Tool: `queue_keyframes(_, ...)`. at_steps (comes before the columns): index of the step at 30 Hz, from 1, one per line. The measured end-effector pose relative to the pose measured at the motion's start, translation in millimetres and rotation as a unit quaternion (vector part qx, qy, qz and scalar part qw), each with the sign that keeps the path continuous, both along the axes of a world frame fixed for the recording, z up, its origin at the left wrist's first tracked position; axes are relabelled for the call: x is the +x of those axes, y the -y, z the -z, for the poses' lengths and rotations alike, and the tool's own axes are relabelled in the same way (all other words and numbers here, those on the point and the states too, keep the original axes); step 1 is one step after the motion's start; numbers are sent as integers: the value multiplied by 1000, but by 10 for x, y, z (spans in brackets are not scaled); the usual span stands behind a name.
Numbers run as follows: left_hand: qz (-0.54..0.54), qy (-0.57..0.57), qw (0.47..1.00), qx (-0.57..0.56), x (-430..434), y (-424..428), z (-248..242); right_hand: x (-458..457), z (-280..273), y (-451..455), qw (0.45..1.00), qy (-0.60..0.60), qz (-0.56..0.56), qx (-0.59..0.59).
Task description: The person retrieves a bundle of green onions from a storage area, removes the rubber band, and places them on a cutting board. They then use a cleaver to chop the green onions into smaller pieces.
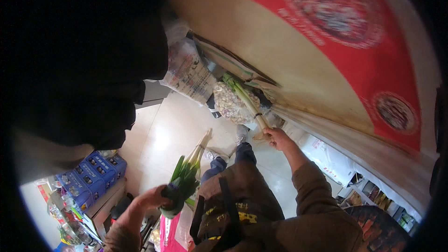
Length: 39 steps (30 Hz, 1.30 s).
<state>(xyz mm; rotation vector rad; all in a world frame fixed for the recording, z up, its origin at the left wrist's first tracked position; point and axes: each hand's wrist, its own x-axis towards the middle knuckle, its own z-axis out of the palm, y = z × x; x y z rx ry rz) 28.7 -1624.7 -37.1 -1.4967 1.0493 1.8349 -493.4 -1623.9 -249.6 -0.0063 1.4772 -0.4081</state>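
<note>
My left hand [156, 196] grips a bundle of long green onions [185, 169] by its dark green leaves. The pale root ends of this bundle point up and away, over the tiled floor. In my right hand [279, 138] is a second bundle of long green onions [249, 102], held close to its stringy roots. A dark band circles its white stalks, and its green tops stretch over a clear bag of garlic bulbs [227, 106]. The two bundles are apart from each other.
A translucent printed sack [190, 71] stands beside the garlic. Along the right runs a large red and tan printed panel [280, 38]. Blue printed packs [94, 178] sit on a low stand at left. A large dark shape [87, 59] blocks the upper left. Pale tiles [157, 129] floor the space.
</note>
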Motion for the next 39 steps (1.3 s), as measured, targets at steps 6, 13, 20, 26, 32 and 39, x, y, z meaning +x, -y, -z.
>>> queue_keyframes(6, 182, -33, 979, -86, -418, 862, -351, 188, -1146, -964, 1000, 9, 19, 13)
queue_keyframes(13, 565, 38, 764, -310, -1661, 2259, -290, 290, -1834, -2028, 990, -7, 139, 23)
queue_keyframes(20, 712, 93, 563, -410, -2661, 3282, -174, 693, -2389, -2149, 963, -88, 240, 84)
queue_keyframes(26, 516, 74, 499, -692, -2234, 3895, 944, 870, -2408, -2273, 975, -125, 173, 65)
queue_keyframes(32, 361, -109, 545, -749, -2105, 2877, 723, 433, -2466, -2085, 989, -135, -3, 66)
queue_keyframes(39, 263, -122, 923, -254, -1574, 677, 908, -358, -2779, -1839, 960, -103, -255, -57)
